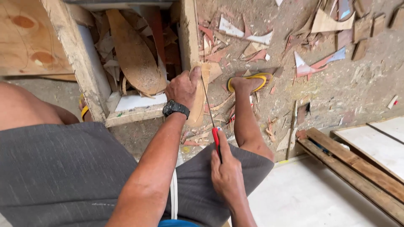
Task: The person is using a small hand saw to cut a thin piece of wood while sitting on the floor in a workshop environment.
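1. Nearest, the right hand is closed around the red handle of a thin saw, held over the grey shorts.
2. The blade runs up and away from that hand to the wood piece.
3. The left hand, a black watch on its wrist, is clamped on the wood piece, thumb on its top edge, just beyond the right hand.
4. Beside it a foot in a yellow sandal rests on the floor.
5. Farther off, offcuts fill a wooden frame.
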